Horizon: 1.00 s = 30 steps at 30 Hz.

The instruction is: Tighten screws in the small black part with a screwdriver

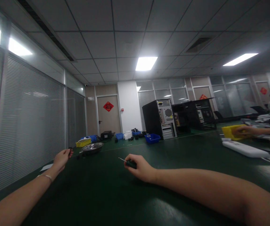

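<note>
My right hand rests over the green tabletop, its fingers wrapped round the dark handle of a screwdriver. The thin metal shaft points to the left. Further left, my left hand is raised near the table's left side, with fingers pinched on a small dark object too small to name. Just beyond that hand lies a round metal dish, not touched by it.
A yellow bin, a blue bin and a computer tower stand at the back. On the right, a white power strip lies near another person's hands, one at a yellow bin.
</note>
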Available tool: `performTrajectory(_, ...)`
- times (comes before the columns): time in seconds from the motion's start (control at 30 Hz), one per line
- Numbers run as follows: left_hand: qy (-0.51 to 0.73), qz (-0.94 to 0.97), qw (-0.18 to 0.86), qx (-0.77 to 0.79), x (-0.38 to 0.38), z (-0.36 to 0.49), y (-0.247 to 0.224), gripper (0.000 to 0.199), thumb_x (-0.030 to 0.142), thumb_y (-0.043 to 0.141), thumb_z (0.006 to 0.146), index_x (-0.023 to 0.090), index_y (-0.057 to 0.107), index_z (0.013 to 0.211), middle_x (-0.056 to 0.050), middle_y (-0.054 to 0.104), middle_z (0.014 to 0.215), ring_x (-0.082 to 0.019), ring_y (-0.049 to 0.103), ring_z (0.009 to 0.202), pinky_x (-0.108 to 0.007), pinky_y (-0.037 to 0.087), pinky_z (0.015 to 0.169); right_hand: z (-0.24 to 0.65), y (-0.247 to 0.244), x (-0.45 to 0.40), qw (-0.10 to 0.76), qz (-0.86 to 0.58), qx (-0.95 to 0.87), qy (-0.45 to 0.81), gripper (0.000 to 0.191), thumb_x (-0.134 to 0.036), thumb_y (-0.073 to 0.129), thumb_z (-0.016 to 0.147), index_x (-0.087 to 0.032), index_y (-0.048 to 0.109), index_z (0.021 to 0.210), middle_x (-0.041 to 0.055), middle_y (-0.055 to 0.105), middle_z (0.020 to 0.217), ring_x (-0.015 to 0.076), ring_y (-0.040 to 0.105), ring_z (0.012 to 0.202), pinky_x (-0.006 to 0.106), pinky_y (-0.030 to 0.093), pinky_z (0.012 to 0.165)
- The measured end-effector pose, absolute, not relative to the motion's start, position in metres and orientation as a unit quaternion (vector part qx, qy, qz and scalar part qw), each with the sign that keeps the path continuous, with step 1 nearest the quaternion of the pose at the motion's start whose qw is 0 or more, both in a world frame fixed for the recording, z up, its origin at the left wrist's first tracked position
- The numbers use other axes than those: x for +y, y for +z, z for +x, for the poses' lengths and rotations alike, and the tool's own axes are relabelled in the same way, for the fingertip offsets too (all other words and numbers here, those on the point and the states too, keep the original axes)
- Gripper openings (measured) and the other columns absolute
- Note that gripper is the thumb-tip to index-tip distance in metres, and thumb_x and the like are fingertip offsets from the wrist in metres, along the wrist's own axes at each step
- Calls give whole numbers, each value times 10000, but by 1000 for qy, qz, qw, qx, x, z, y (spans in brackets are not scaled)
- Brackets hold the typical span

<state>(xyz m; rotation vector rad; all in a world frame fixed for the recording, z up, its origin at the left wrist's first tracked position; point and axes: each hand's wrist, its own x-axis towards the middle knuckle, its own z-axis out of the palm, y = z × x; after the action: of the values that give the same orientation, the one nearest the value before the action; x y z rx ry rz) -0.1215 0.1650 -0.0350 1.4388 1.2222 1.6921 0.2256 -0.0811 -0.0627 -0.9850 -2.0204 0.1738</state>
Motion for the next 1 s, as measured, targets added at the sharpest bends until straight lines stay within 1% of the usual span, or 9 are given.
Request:
performTrajectory(0.2,599,589,323,435,168,-105,-38,123,225,527,714,131,605,701,-8,593,616,-153,541,599,-234,427,565,226,-61,-84,417,-404,-811,68,207,-167,554,781,-176,581,987,33,620,948,162,583,864,294,466,800)
performTrajectory(0.43,562,626,344,418,154,-79,-41,273,367,589,656,105,607,728,-30,608,654,-157,545,602,-253,429,569,225,-59,-86,416,-408,-809,79,200,-178,549,784,-175,586,980,32,623,941,164,586,867,290,465,800)
performTrajectory(0.6,510,662,385,391,134,-41,-59,336,401,615,651,89,620,777,-57,617,689,-146,552,579,-249,422,532,225,-60,-83,419,-407,-808,78,193,-176,561,772,-172,584,964,30,628,919,165,587,845,291,464,785)
performTrajectory(0.73,464,696,426,346,111,-11,-62,304,380,598,707,98,620,820,-63,618,724,-144,560,606,-241,428,536,226,-64,-82,436,-414,-794,83,168,-207,556,787,-181,561,953,24,616,905,162,579,831,281,467,746)
performTrajectory(0.8,468,689,448,324,96,-3,-42,236,321,567,754,97,601,821,-63,610,726,-140,559,611,-240,433,543,226,-61,-83,466,-417,-775,84,138,-229,538,807,-186,534,939,19,614,879,153,572,790,265,468,692)
performTrajectory(0.83,496,674,452,310,86,-2,-25,202,289,542,780,96,590,816,-63,606,726,-135,558,615,-239,438,554,226,-56,-84,489,-414,-763,83,121,-240,523,821,-189,517,930,16,613,857,142,568,745,252,465,649)
performTrajectory(0.9,556,639,465,257,62,-7,18,150,216,491,820,87,567,839,-69,605,764,-138,576,675,-260,463,644,226,-35,-93,548,-389,-736,80,89,-263,479,853,-195,475,911,3,603,790,105,531,601,218,433,526)
performTrajectory(0.97,625,623,448,144,34,-20,64,202,203,415,869,60,553,910,-84,608,825,-151,584,764,-301,465,744,229,-3,-111,615,-326,-714,72,97,-294,453,874,-206,434,909,-26,568,700,68,444,464,184,362,415)
performTrajectory(1.0,643,629,432,71,19,-28,83,251,223,387,890,49,537,990,-98,605,908,-170,578,853,-329,452,802,232,16,-125,649,-285,-703,53,103,-305,458,876,-209,430,899,-44,530,641,63,435,452,174,351,406)
